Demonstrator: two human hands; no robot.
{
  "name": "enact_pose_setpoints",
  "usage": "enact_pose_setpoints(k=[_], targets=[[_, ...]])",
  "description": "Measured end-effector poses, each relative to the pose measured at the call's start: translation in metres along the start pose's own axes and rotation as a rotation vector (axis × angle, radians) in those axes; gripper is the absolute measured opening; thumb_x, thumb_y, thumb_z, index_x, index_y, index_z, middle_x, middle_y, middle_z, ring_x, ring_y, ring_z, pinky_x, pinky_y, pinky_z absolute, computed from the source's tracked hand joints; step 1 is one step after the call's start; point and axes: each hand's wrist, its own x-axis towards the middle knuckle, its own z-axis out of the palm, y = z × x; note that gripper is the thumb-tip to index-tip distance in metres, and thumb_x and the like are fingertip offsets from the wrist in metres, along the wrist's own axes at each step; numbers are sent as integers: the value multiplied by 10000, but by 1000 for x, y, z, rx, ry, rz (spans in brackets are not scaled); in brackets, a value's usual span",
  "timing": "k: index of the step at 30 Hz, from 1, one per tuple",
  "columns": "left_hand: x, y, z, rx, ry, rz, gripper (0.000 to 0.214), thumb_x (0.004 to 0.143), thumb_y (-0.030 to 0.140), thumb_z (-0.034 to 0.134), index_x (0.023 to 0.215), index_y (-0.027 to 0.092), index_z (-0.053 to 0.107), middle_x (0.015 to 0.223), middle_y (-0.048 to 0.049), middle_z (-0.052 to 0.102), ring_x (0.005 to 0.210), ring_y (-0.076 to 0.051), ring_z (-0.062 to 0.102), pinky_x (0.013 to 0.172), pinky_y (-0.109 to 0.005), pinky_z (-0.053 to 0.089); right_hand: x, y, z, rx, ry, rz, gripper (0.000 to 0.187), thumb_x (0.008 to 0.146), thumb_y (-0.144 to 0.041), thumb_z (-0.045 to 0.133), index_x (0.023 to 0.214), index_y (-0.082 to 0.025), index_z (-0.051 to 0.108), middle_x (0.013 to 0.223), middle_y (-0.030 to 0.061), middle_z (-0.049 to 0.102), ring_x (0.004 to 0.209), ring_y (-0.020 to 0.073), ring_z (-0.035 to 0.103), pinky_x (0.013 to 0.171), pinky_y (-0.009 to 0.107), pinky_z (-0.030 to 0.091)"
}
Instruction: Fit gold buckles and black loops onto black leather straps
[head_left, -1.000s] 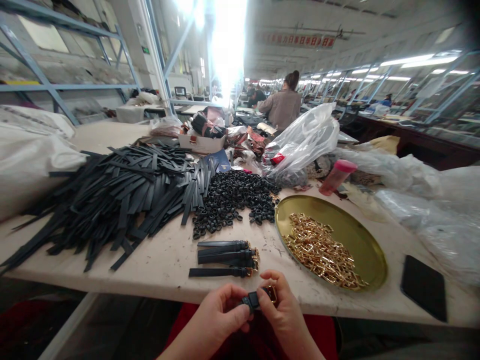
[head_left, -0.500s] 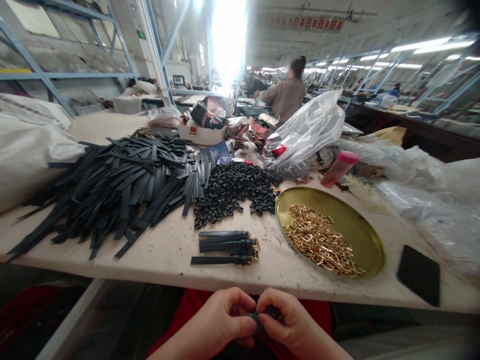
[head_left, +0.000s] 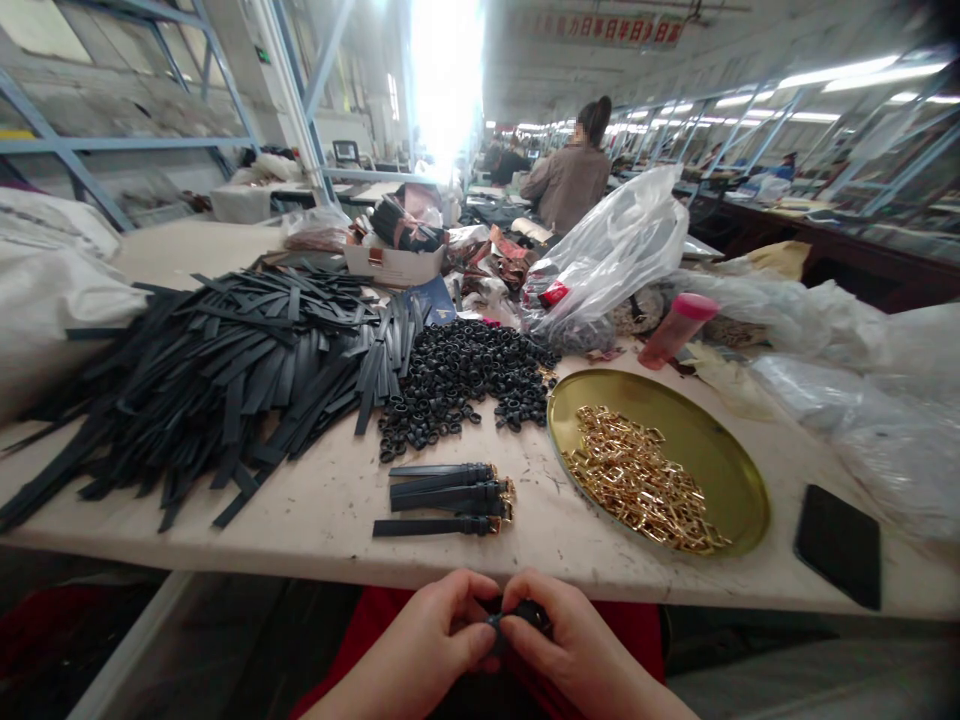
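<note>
Close together below the table's front edge, my left hand point(head_left: 457, 625) and my right hand point(head_left: 551, 625) both pinch a dark leather strap point(head_left: 495, 622). Most of that strap is hidden by the fingers. Just beyond them lie several finished straps with gold buckles point(head_left: 450, 495), side by side on the table. Behind these is a heap of small black strap loops point(head_left: 469, 375). A big pile of loose dark strips point(head_left: 247, 370) spreads to the left. Gold buckles point(head_left: 637, 480) are heaped on a round gold tray point(head_left: 705, 435) at the right.
A black phone point(head_left: 838, 545) lies right of the tray on the pale table point(head_left: 300, 520). Behind the tray stand a pink-capped container point(head_left: 677, 330) and a clear plastic bag point(head_left: 615, 260). A box point(head_left: 394, 262) is at the back. Farther off, a person point(head_left: 574, 175) faces away.
The view has shifted slightly. Both hands stay together on the strap, with small finger movements; the things on the table look unchanged.
</note>
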Motion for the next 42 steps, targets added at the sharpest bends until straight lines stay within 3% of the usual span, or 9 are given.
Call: enact_pose_setpoints(k=[5, 13, 20, 25, 31, 34, 38, 42], targets=[[0, 13, -10, 1, -59, -43, 315, 639, 109, 528, 946, 148, 588, 710, 17, 626, 665, -124, 583, 588, -205, 408, 1, 2, -5, 111, -68, -22, 159, 839, -241, 431, 901, -206, 574, 828, 19, 651, 757, 172, 590, 682, 258, 441], [11, 17, -9, -39, -42, -99, 281, 622, 107, 546, 898, 145, 583, 683, 33, 605, 636, -113, 566, 582, -202, 418, 4, 16, 2, 97, -42, -60, 202, 845, -248, 428, 1002, -218, 552, 948, 56, 653, 863, 197, 598, 764, 300, 455], [9, 22, -26, 185, -201, -219, 204, 753, 311, 467, 742, 153, 596, 628, 4, 610, 502, -100, 541, 475, -184, 387, 9, 25, 6, 53, 70, -69, 190, 842, -267, 438, 993, -229, 546, 894, 50, 657, 823, 196, 610, 737, 291, 474], [14, 24, -26, 299, -175, -223, 223, 756, 326, 443, 686, 163, 578, 542, 36, 536, 404, -76, 442, 374, -159, 298, 10, 31, 9, -17, 48, -98, 190, 839, -246, 435, 991, -229, 547, 919, 58, 663, 842, 202, 617, 750, 298, 473], [16, 26, -28, 392, -150, -161, 257, 758, 336, 462, 619, 161, 590, 490, 48, 478, 406, -71, 399, 368, -153, 268, 13, 32, 14, 73, 31, -87, 186, 852, -261, 402, 978, -224, 535, 870, 54, 651, 785, 186, 611, 693, 281, 484], [14, 29, -28, 440, -184, -161, 260, 776, 314, 434, 687, 164, 627, 541, 32, 532, 404, -75, 431, 363, -151, 284, 17, 29, 16, 67, 1, -123, 196, 850, -240, 400, 983, -225, 543, 882, 60, 663, 792, 188, 618, 696, 283, 483], [14, 36, -26, 634, -173, -44, 243, 783, 228, 423, 778, 193, 664, 617, 3, 633, 489, -120, 540, 429, -180, 344, 23, 22, 15, 6, -44, -226, 217, 842, -219, 419, 999, -245, 566, 893, 48, 686, 799, 195, 631, 709, 290, 479], [23, 45, -33, 896, 9, 133, 209, 783, 201, 460, 876, 210, 646, 845, -48, 685, 771, -213, 617, 668, -270, 446, 39, 17, 11, -125, 170, -226, 228, 838, -223, 438, 1036, -229, 552, 929, 66, 673, 830, 214, 615, 727, 323, 473]])
